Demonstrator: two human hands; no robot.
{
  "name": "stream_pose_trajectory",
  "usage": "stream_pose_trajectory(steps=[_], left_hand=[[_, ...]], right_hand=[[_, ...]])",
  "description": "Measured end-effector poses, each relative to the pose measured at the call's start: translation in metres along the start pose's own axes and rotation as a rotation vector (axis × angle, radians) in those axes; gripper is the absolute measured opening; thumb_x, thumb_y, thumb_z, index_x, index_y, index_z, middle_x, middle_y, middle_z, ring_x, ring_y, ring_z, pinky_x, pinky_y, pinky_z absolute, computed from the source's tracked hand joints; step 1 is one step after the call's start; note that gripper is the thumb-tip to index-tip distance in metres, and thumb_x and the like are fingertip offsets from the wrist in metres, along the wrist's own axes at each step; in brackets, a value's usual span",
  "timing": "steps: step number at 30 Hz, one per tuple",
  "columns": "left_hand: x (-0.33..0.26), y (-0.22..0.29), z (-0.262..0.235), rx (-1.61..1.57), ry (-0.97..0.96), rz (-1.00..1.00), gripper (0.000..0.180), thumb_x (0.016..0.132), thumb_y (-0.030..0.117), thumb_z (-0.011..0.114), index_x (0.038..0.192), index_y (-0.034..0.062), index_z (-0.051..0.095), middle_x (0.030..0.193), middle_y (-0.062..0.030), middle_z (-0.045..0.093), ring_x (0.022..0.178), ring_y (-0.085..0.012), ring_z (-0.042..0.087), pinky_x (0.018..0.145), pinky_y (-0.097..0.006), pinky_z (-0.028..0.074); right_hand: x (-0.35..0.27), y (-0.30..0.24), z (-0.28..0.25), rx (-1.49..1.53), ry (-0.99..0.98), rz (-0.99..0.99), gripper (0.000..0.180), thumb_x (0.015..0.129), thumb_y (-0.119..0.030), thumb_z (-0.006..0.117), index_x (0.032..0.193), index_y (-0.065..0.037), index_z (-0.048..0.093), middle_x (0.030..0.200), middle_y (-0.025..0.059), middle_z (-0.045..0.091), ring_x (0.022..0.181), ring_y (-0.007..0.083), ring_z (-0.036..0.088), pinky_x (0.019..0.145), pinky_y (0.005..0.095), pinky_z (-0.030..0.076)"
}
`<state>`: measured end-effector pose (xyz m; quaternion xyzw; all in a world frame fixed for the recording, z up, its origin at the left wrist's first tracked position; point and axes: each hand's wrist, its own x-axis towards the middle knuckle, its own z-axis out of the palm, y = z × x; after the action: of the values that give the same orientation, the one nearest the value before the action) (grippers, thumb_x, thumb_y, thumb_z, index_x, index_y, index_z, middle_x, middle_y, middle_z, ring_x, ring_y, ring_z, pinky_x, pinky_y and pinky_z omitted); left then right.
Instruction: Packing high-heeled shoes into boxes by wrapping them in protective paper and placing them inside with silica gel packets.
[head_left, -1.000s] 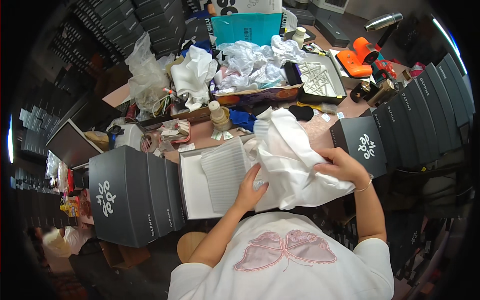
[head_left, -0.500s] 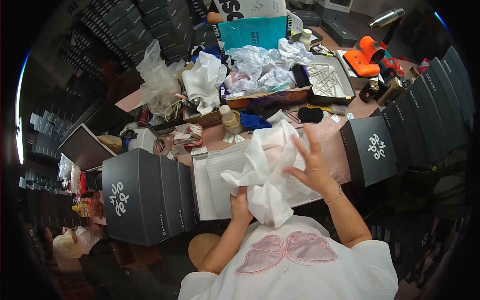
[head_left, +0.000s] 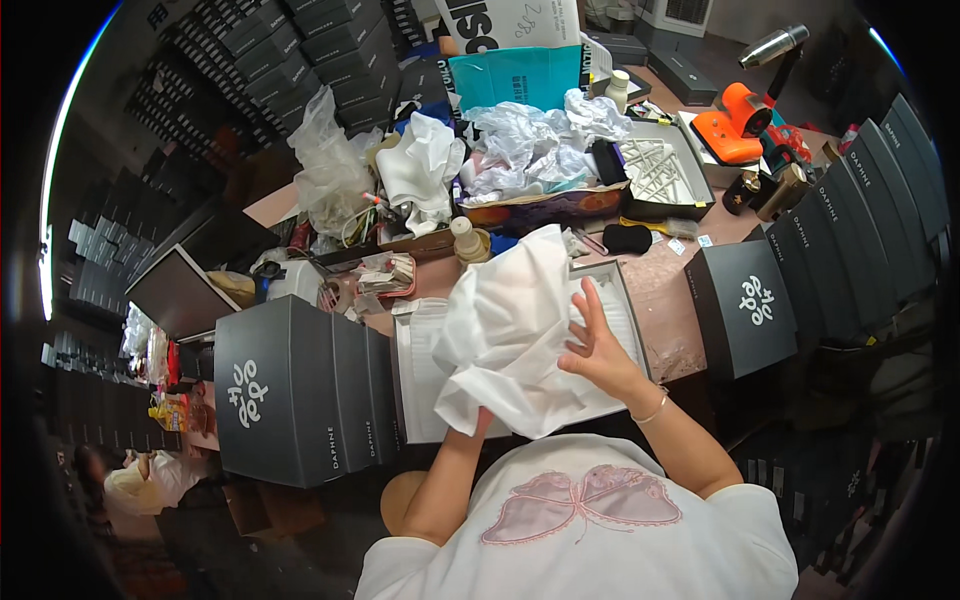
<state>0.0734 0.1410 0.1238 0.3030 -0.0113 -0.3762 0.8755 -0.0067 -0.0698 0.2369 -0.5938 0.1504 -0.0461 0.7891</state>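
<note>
Over open box point(head_left: 612, 282) | tissue point(head_left: 505, 335) bunched above tray | left hand point(head_left: 480, 420) under it, grip unclear | right hand point(head_left: 598, 350) flat, fingers spread | advice: smooth outward, keep edges inside rim

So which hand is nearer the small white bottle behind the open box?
Left. The left hand sits under the white paper, below the bottle; the right hand is further right.

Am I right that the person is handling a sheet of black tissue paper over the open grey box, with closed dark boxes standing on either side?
Not quite: the tissue paper is white, not black, as the head view shows. The rest holds: the right hand lies on it over the open grey box, with closed dark boxes standing on either side.
</note>
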Motion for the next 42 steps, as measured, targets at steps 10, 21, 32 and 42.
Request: stream_pose_trajectory(steps=[10,21,32,42], left_hand=[[0.000,0.038,0.065,0.628,0.123,0.287,0.085,0.078,0.040,0.073,0.143,0.0064,0.029,0.137,-0.0118,0.041,0.124,-0.0287,0.045,0.103,-0.039,0.037],[-0.015,0.048,0.052,0.136,0.570,0.326,0.073,0.081,0.065,0.047,0.135,0.0162,0.044,0.133,-0.0045,0.048,0.123,-0.0248,0.046,0.100,-0.041,0.040],[-0.030,0.036,0.002,0.685,0.106,-0.037,0.046,0.090,0.018,0.064,0.129,-0.0008,0.048,0.122,-0.0080,0.057,0.108,-0.0166,0.055,0.095,-0.031,0.043],[-0.003,0.171,0.050,1.153,0.565,1.078,0.027,0.087,0.012,0.043,0.105,-0.0043,0.055,0.116,-0.0181,0.054,0.114,-0.0276,0.049,0.100,-0.040,0.035]], right_hand=[[0.011,-0.016,0.018,-0.767,-0.247,-0.573,0.086,0.073,-0.011,0.074,0.146,-0.006,0.028,0.135,0.0205,0.045,0.118,0.0337,0.051,0.099,0.0375,0.041],[-0.018,0.009,-0.045,-0.175,-0.030,-0.103,0.052,0.086,-0.015,0.069,0.130,0.000,0.044,0.114,0.0104,0.058,0.097,0.0169,0.060,0.085,0.0291,0.049],[-0.024,0.027,-0.076,0.559,-0.114,0.149,0.076,0.079,-0.046,0.067,0.137,-0.005,0.039,0.122,0.0113,0.056,0.109,0.0220,0.058,0.093,0.0330,0.048],[-0.060,-0.018,-0.106,-0.057,0.073,-0.166,0.066,0.070,-0.046,0.072,0.115,0.000,0.059,0.125,0.0176,0.052,0.113,0.0257,0.055,0.097,0.0360,0.042]])
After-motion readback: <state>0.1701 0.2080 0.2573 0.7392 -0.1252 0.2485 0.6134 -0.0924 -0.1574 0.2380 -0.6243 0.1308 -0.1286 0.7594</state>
